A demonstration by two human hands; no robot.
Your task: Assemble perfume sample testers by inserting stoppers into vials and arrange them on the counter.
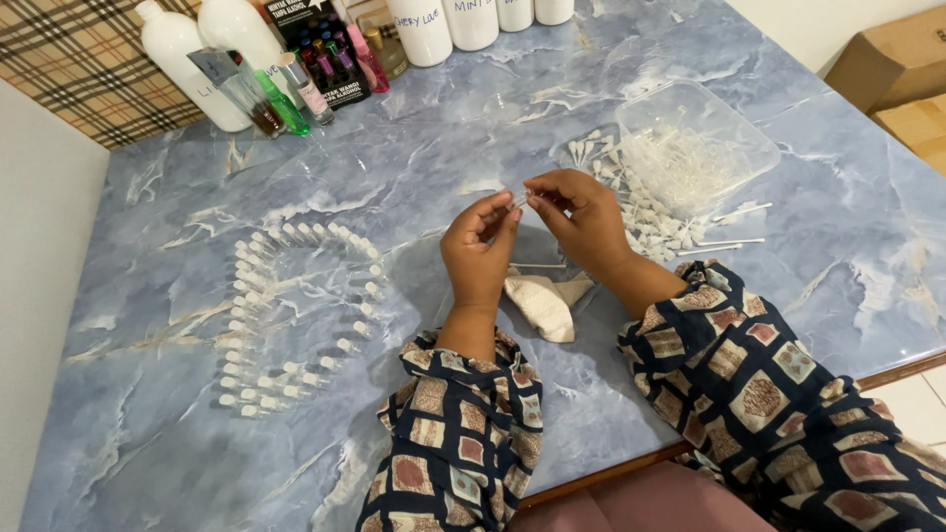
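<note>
Holding small vial [519, 200], sprayer-filled tub [749, 148] nearby

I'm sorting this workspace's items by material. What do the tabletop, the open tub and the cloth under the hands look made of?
Tabletop: glossy blue stone or a marble-look laminate; white veining and reflections, the real material unclear. Open tub: clear, thin plastic; its contents show through the walls. Cloth: soft woven fabric, matte beige, crumpled into folds.
</note>
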